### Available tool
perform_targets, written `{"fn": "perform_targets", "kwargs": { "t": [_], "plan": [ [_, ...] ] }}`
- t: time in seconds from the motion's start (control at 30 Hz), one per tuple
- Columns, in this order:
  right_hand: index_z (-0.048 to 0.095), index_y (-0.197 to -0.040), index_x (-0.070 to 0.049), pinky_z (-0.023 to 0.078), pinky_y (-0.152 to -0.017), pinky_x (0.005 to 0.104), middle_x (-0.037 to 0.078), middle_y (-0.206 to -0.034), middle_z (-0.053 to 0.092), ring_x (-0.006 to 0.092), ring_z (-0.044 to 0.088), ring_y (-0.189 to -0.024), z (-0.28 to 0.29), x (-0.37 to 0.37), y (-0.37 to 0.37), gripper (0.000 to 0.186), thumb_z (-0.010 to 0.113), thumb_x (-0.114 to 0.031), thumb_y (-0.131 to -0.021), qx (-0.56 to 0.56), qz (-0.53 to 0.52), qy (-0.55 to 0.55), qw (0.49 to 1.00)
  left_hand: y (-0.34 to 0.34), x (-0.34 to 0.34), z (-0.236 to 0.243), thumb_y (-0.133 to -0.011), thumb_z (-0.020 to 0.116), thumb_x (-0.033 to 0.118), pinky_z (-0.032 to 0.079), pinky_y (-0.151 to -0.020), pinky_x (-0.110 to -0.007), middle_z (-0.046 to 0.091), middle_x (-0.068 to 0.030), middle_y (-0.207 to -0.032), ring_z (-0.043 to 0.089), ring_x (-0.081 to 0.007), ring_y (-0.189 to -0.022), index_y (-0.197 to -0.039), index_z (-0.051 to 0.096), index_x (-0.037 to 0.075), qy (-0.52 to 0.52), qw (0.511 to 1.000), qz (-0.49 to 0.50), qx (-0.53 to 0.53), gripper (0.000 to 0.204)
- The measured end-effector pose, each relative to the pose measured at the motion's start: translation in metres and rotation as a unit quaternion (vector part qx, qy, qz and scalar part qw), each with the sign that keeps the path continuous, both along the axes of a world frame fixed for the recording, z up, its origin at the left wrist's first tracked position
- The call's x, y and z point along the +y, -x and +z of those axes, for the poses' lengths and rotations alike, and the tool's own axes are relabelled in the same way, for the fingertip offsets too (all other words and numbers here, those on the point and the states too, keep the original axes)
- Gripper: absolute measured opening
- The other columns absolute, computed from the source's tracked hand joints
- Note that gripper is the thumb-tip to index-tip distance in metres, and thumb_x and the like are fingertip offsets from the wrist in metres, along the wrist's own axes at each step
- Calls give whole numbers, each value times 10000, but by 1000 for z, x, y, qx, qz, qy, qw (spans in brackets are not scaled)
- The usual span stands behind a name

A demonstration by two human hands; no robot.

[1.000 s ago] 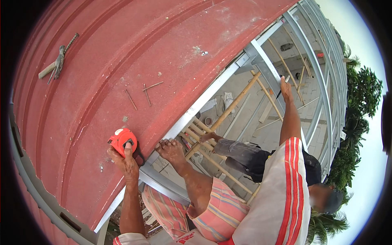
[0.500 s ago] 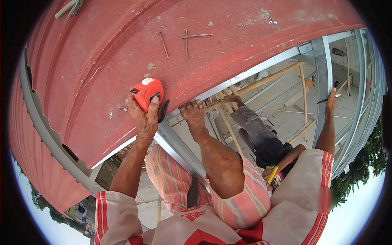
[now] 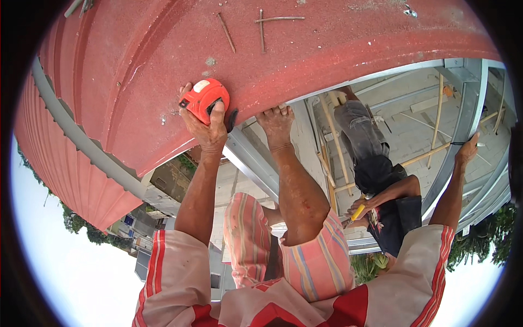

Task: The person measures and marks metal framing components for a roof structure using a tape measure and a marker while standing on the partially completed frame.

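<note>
At the edge of the red metal roof sheet [image 3: 283, 54], my left hand [image 3: 210, 131] grips a red tape measure [image 3: 210, 98]. The tape's case rests on the sheet, and a black strap hangs from it. My right hand [image 3: 466, 151], far out to the right, has its fingers closed on a thin pen-like stick [image 3: 479, 144] with a dark shaft and a pale end. The dark end reaches onto a grey steel beam [image 3: 463, 109]. My bare foot [image 3: 276, 117] is braced against the roof edge between the hands.
Several rusty nails [image 3: 261, 32] lie on the sheet. Below the frame, a co-worker [image 3: 381, 174] in dark clothes holds a yellow-handled tool [image 3: 358, 212]. Wooden poles [image 3: 335, 131] stand near them. Another steel beam [image 3: 250, 161] runs under my leg. A grey gutter [image 3: 81, 136] borders the roof at left.
The whole view has shifted, with the roof sheet higher in the picture and more of the co-worker showing. Both hands keep their holds; the right hand appears farther right and slightly lower.
</note>
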State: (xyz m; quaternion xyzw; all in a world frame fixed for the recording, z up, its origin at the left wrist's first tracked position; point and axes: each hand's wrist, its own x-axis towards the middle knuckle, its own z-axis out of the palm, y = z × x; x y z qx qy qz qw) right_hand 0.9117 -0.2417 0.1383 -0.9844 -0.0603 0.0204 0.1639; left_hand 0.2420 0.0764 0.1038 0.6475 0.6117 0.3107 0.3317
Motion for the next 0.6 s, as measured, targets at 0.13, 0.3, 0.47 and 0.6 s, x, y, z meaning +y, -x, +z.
{"fn": "perform_targets", "kwargs": {
  "t": [0.13,0.3,0.47,0.6],
  "plan": [
    [634,-1033,109,421,-831,447,292,-1029,640,424,603,-949,9,17,12,701,435,-551,-908,-6,11,51,999,-12,2,6,-795,661,326,387,-954,-389,540,-153,-1129,521,-262,-1050,-1148,517,-26,20,1000,18,6,518],
    [527,-1211,-37,472,-779,499,301,-993,634,443,606,-951,-9,-13,-21,417,335,-330,-986,-125,221,291,923,-8,9,-2,-778,701,354,442,-838,-352,573,-124,-1005,557,-220,-907,-1087,543,-20,-24,999,44,-8,511],
    [477,-1249,-91,491,-769,516,285,-1018,629,442,611,-952,-3,14,10,366,293,-266,-986,-141,246,316,905,-12,5,1,-789,690,366,453,-834,-358,587,-137,-999,572,-241,-906,-1065,558,-29,-30,998,55,19,499],
    [493,-1232,-107,494,-769,522,272,-1057,624,453,609,-950,-5,5,-5,363,303,-286,-979,-157,214,313,912,-8,11,-11,-784,682,378,451,-830,-360,589,-138,-985,570,-243,-899,-1061,551,-39,-19,997,61,-43,518]
  ]
}}
